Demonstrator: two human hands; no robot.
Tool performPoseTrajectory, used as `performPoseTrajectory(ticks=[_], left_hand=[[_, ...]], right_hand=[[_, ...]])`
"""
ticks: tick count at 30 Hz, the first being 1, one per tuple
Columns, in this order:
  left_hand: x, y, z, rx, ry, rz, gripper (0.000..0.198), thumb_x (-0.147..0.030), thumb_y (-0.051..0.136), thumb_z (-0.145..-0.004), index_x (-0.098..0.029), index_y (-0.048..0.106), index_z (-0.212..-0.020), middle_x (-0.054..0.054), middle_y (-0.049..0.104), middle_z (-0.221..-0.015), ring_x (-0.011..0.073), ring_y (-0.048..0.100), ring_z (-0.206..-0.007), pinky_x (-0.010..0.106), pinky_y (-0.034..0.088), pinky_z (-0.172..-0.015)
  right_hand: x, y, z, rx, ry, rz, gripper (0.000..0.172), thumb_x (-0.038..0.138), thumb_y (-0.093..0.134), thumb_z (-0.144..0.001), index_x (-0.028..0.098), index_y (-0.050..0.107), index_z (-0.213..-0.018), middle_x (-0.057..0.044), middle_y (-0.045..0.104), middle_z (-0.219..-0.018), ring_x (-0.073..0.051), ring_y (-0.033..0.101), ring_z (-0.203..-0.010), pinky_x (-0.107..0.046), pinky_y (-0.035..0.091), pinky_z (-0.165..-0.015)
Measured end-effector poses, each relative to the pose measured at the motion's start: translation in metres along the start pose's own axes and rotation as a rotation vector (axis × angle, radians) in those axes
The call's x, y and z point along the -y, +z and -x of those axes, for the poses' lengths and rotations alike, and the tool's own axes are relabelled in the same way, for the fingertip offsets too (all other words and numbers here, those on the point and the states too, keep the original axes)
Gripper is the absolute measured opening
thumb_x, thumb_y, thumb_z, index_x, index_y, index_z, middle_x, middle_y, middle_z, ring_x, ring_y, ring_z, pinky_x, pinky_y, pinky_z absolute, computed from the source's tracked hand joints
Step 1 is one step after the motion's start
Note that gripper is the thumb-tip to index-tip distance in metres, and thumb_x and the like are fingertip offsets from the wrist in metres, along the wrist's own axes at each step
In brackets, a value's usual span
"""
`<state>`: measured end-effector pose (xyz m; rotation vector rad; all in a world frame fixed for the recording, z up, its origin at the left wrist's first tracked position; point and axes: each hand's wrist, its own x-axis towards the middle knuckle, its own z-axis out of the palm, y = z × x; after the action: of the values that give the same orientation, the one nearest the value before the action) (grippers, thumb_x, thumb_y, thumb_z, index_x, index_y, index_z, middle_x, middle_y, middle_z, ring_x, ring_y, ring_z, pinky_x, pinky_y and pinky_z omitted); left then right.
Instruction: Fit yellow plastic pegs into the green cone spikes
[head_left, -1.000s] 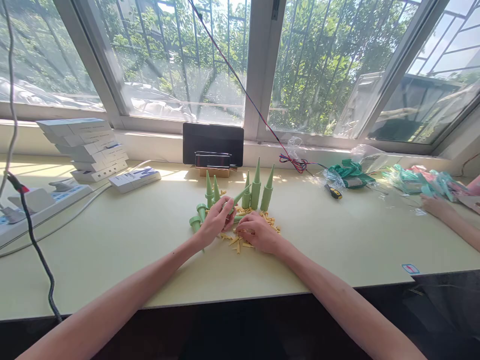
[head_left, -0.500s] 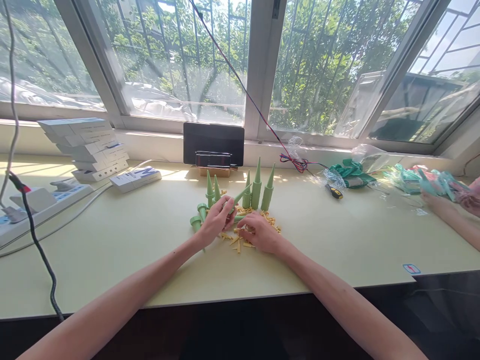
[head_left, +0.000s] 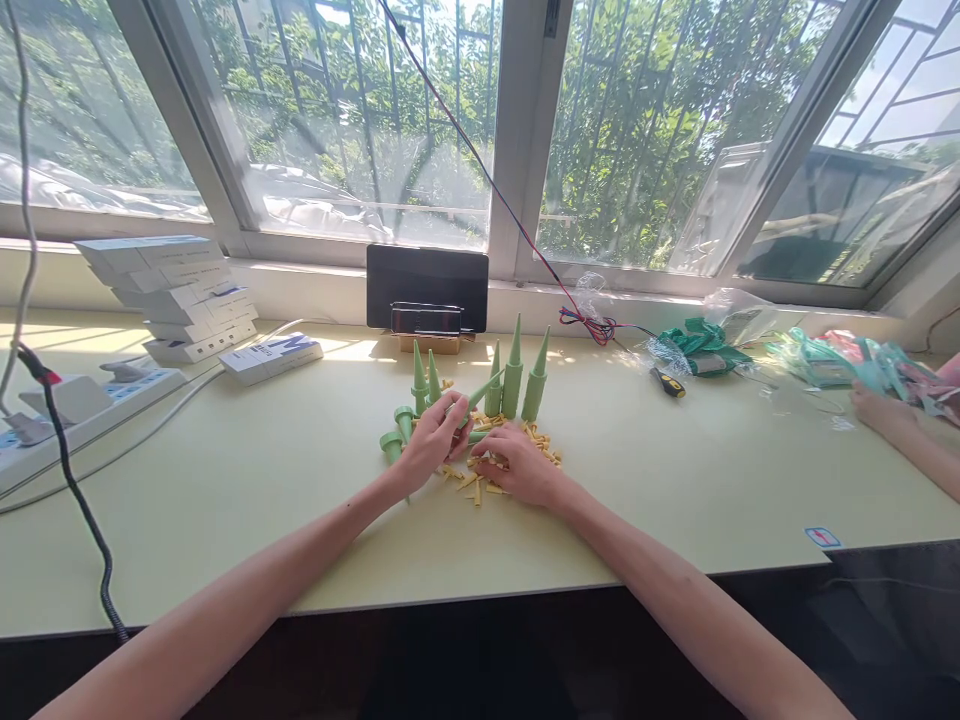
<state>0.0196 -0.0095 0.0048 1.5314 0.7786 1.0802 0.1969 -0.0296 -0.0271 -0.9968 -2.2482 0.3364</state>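
Observation:
My left hand [head_left: 429, 442] is closed around a green cone-shaped spike [head_left: 477, 391], its tip pointing up and to the right. Fingers curled, my right hand [head_left: 516, 463] rests on a scatter of small yellow pieces [head_left: 541, 440] and pinches at them; what it grips is too small to make out. Three green spikes [head_left: 514, 372] stand upright just behind the hands, two more [head_left: 421, 379] stand to the left, and several lie on the pale table [head_left: 247, 480] by my left hand.
A dark tablet [head_left: 426, 287] leans on a stand at the window sill. Stacked white boxes [head_left: 176, 296] and a power strip [head_left: 79, 402] with a black cable [head_left: 71, 490] lie at left. A screwdriver [head_left: 667, 384], green bags [head_left: 701, 346] and another person's hand [head_left: 879, 410] are at right.
My hands stay nearly still over the yellow pieces; the right fingers shift slightly. The other person's hand at the far right has moved a little.

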Motion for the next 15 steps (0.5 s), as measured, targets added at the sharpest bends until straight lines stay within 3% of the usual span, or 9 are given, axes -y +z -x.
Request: performPoseTrajectory(ticks=[15], left_hand=[[0.0001,-0.0005,0.0002,-0.002,0.019,0.011,0.035,-0.053,0.047,-0.096,-0.021,0.041,-0.083,-0.006,0.047,-0.065,0.0037,0.037,-0.038,0.017,0.027,-0.036]], right_hand=[[-0.0034,0.0021,-0.0007,-0.013,0.006,-0.035,0.01,0.015,0.07,-0.084,0.02,0.073,-0.093,-0.006,0.065,-0.086,-0.021,0.057,-0.087,-0.035,0.047,-0.081]])
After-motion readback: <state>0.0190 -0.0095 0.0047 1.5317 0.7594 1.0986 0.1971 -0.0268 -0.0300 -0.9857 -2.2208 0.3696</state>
